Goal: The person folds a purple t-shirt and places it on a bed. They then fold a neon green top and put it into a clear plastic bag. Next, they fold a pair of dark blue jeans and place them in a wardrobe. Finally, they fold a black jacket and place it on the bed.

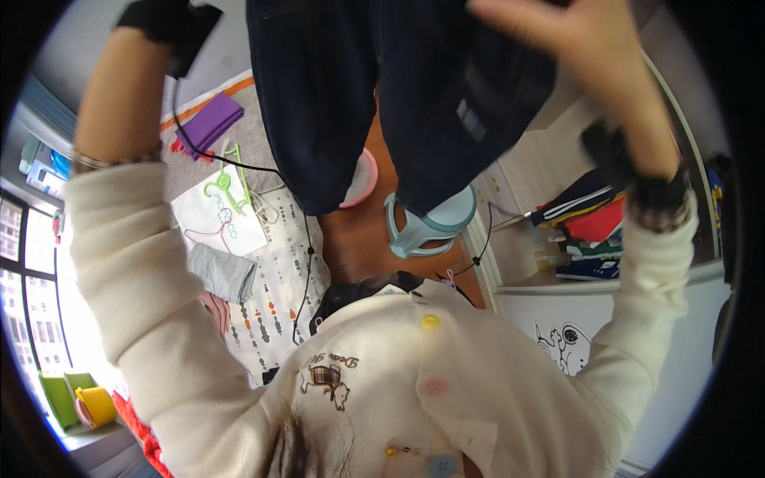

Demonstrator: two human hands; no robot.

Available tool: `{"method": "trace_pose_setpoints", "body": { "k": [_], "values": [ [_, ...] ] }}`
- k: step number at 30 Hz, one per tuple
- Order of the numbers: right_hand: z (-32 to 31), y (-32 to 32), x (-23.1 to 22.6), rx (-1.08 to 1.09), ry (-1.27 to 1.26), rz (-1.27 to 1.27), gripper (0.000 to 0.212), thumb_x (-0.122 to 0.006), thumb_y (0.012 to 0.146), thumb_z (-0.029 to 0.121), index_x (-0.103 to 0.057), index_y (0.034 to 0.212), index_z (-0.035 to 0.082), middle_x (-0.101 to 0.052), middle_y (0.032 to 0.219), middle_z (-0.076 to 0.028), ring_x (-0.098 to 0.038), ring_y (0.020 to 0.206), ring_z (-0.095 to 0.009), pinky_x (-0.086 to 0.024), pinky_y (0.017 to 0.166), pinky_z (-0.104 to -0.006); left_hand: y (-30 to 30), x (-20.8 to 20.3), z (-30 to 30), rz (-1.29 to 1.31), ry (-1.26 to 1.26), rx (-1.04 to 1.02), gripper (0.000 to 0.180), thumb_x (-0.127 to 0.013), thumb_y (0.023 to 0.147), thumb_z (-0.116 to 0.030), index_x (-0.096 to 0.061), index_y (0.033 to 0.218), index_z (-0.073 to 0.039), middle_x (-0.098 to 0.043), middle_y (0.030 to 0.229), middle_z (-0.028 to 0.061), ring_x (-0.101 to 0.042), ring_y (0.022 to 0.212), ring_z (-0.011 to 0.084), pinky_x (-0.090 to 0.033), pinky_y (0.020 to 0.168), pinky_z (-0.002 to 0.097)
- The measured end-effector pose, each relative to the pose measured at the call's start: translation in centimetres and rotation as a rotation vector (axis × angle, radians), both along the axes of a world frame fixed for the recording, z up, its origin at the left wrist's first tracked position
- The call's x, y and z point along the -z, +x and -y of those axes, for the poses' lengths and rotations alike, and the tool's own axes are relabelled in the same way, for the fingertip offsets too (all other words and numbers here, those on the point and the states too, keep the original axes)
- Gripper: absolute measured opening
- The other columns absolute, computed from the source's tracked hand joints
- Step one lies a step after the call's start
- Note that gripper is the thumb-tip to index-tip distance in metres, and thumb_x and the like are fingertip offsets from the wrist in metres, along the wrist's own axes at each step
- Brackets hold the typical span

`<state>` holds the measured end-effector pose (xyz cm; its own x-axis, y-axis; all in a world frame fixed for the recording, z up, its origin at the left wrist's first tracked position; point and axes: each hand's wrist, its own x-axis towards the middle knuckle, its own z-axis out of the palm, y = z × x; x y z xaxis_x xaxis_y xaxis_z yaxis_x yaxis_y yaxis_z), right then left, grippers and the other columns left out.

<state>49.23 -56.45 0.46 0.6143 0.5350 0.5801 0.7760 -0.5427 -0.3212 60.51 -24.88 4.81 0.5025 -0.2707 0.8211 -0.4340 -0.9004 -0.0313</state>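
Dark navy trousers (319,88) hang in the air in front of me, legs down. Their top runs past the upper edge, so what holds them up is hidden. My right hand (566,36) is at the upper right of the trousers, in front of the cloth. It is somewhat blurred, with a stretched finger or thumb pointing left and the other fingers cut off. My left arm (119,103) is raised to the left of the trousers. A black strap and device (171,32) show at that wrist, while the left hand itself lies beyond the upper edge.
On the bed (279,279) at left lie a purple folded cloth (209,123), a green hanger (225,191) and grey folded clothing (223,272). A pale blue stool (430,227) and pink-rimmed basin (366,179) stand on the floor. Clothes (594,219) fill an open cabinet at right. Black cables hang from both wrists.
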Motion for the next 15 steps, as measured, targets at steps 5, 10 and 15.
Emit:
{"method": "trace_pose_setpoints", "body": {
  "k": [5,10,15],
  "values": [
    [-6.9,-5.5,10.9,-0.399,0.151,-0.175,0.024,-0.072,0.070,0.021,-0.057,0.071,0.002,-0.054,0.062,-0.011,-0.055,0.056,-0.026,-0.041,0.052,-0.0381,-0.9,12.2,6.2,0.131,-0.374,0.402,0.017,-0.064,0.074,-0.001,-0.058,0.089,0.000,-0.060,0.071,0.0119,-0.056,0.067,0.0162,-0.048,0.060,0.0311],
    [-5.7,-9.7,15.5,-0.965,-0.027,-0.751,0.012,-0.063,0.076,0.010,-0.060,0.086,0.005,-0.059,0.072,-0.011,-0.060,0.067,-0.026,-0.045,0.057,-0.0324,-10.1,24.1,13.8,-0.194,-0.655,0.819,0.032,-0.069,0.073,0.000,-0.061,0.104,0.003,-0.060,0.116,0.0108,-0.059,0.102,0.0216,-0.046,0.087,0.0301],
    [5.1,-7.2,16.9,-0.373,0.307,-0.553,0.031,-0.057,0.081,0.010,-0.058,0.112,0.003,-0.064,0.100,-0.006,-0.061,0.076,-0.015,-0.050,0.060,-0.0271,-19.8,32.5,20.0,-0.818,-0.787,1.133,0.022,-0.062,0.065,0.008,-0.055,0.084,-0.001,-0.057,0.120,0.0138,-0.058,0.104,0.0320,-0.048,0.082,0.0333]
  ]
}}
